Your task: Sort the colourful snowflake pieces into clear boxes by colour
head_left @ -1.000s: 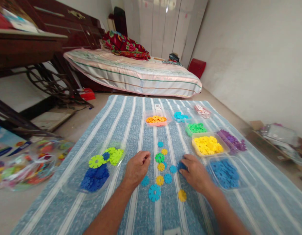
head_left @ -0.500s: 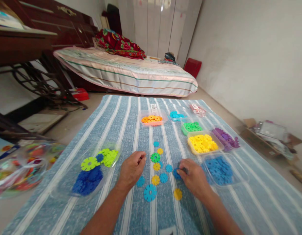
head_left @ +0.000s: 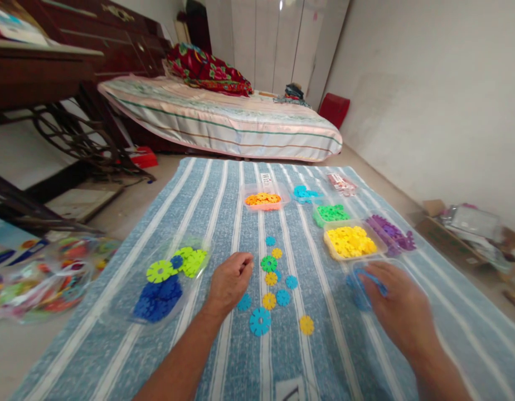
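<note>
My right hand (head_left: 402, 312) hovers, blurred, over a clear tray of dark blue discs (head_left: 350, 278) at the right of the striped mat (head_left: 224, 189). Its fingers are pinched on a dark blue disc (head_left: 368, 277). My left hand (head_left: 230, 278) rests on the mat as a loose fist with nothing visible in it. Beside it lie several loose discs: a green one (head_left: 268, 263), a large teal one (head_left: 260, 321) and a yellow one (head_left: 306, 324).
Trays of orange (head_left: 263, 199), teal (head_left: 305, 194), green (head_left: 331, 213), yellow (head_left: 351, 241) and purple (head_left: 391, 233) discs stand further back. A clear tray with lime and dark blue discs (head_left: 168, 281) sits left. A bag of mixed pieces (head_left: 40, 278), a bed (head_left: 224, 117) and a cardboard box (head_left: 462, 234) surround the mat.
My right hand lifted a dark blue disc from the loose group and swung right over the blue tray. My left hand has barely moved.
</note>
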A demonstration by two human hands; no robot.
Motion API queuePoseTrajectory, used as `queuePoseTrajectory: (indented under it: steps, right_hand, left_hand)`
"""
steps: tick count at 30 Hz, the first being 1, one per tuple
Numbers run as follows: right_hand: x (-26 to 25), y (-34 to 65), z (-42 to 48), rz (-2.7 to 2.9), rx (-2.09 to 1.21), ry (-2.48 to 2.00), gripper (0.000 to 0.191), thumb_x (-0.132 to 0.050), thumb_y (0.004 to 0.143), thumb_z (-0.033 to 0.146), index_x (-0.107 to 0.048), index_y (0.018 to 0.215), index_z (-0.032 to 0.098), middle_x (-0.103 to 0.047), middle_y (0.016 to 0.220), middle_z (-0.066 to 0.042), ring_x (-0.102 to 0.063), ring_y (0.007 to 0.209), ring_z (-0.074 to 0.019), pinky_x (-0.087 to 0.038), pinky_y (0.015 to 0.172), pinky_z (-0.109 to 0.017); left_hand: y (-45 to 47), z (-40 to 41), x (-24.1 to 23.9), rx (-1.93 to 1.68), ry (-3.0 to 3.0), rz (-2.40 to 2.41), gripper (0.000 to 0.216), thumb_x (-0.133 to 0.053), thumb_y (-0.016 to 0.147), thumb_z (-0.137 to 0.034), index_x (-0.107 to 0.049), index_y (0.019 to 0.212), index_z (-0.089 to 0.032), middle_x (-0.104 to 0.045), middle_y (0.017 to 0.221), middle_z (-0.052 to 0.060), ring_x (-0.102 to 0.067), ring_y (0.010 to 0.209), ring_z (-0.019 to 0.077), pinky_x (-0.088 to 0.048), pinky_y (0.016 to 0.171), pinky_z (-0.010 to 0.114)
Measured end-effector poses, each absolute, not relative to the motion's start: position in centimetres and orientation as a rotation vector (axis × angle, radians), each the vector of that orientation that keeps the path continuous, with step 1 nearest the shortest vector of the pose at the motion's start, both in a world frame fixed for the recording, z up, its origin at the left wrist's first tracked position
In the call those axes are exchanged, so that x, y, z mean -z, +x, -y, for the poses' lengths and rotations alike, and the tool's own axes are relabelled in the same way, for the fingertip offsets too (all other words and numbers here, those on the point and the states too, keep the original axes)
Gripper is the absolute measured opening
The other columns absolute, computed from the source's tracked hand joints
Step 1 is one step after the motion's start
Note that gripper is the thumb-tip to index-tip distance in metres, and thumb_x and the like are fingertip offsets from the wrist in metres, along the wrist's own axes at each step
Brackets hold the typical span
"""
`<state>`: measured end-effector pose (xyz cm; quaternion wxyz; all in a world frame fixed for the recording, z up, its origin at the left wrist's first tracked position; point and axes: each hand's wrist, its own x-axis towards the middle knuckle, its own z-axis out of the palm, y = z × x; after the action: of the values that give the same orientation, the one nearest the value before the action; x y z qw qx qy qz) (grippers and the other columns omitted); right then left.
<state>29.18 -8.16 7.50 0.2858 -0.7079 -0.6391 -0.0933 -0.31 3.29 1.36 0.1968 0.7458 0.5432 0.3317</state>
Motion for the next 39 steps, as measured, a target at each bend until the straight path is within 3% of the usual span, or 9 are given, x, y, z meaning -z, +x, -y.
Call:
queuePoseTrajectory:
  steps: [6,14,24,39]
  right_hand:
    - [-5.0,21.5,6.3,2.019,-0.223,-1.767,0.021,-0.046,0.085,0.018,-0.066,0.094,0.019,-0.063,0.106,-0.009,-0.055,0.105,-0.0223,-0.044,0.095,-0.036]
    - [-2.1,20.0,3.9,2.037,-0.194,-1.877,0.019,-0.051,0.083,0.017,-0.064,0.097,0.019,-0.057,0.117,-0.011,-0.044,0.120,-0.0259,-0.036,0.102,-0.041]
    - [-2.3,21.1,3.7,1.847,-0.429,-1.767,0.014,-0.053,0.079,0.018,-0.063,0.070,0.022,-0.062,0.100,-0.007,-0.056,0.100,-0.0214,-0.044,0.092,-0.035]
    - [-3.4,19.6,4.7,1.857,-0.641,-1.588,0.011,-0.058,0.074,0.013,-0.060,0.067,0.021,-0.064,0.094,-0.004,-0.058,0.095,-0.0185,-0.044,0.087,-0.031]
  left_hand:
    - [-0.3,-3.2,-1.5,-0.917,2.089,-1.524,0.020,-0.044,0.081,-0.030,-0.062,0.083,-0.021,-0.067,0.081,0.000,-0.061,0.070,0.0135,-0.046,0.067,0.025]
    - [-0.1,-2.9,-1.7,-0.905,2.085,-1.535,0.020,-0.044,0.082,-0.028,-0.062,0.083,-0.021,-0.067,0.083,0.001,-0.061,0.073,0.0137,-0.046,0.068,0.025]
    - [-0.2,-3.0,-1.6,-0.890,2.102,-1.537,0.019,-0.043,0.082,-0.027,-0.061,0.082,-0.021,-0.065,0.081,0.000,-0.059,0.071,0.0138,-0.045,0.068,0.026]
    - [-0.2,-3.0,-1.4,-0.891,2.115,-1.529,0.018,-0.044,0.083,-0.027,-0.062,0.083,-0.021,-0.065,0.080,0.000,-0.059,0.071,0.0139,-0.046,0.068,0.026]
